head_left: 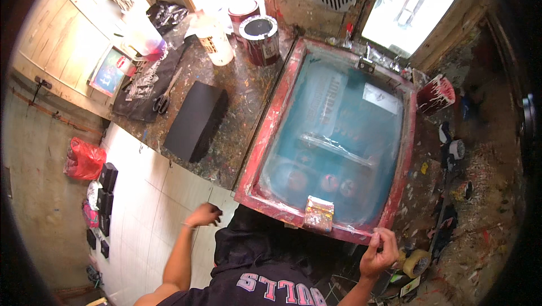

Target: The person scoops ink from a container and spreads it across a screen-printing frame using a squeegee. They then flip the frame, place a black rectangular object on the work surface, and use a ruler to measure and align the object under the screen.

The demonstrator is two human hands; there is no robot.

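A red-framed printing screen with teal mesh lies on the paint-spattered workbench in front of me. My right hand grips the frame's near right corner. My left hand is curled shut at the left edge of a black garment that lies under the frame's near edge. A small block wrapped in tape sits on the frame's near rail between my hands.
On the bench left of the screen are a black box, scissors, a white bucket and paint cans. A red-stained cup stands to the right and a tape roll near my right hand. A red bag lies on the tiled floor.
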